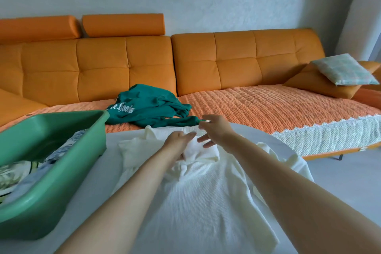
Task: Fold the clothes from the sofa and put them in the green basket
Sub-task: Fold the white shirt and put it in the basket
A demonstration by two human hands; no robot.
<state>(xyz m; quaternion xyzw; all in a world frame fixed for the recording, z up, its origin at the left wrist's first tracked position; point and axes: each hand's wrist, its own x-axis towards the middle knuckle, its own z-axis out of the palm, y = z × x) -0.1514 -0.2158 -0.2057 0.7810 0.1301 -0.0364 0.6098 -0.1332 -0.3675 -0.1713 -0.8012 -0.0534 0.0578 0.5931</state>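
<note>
Clothes lie in three places: one green sweatshirt (148, 107) crumpled on the one orange sofa (237, 62), one white shirt (202, 192) spread on the one worktop (99, 171), and folded pieces in the one green basket (41, 208). Of two hands, the left hand (177, 140) rests flat on the shirt and the right hand (216, 130) hovers beside it, fingers spread, empty.
</note>
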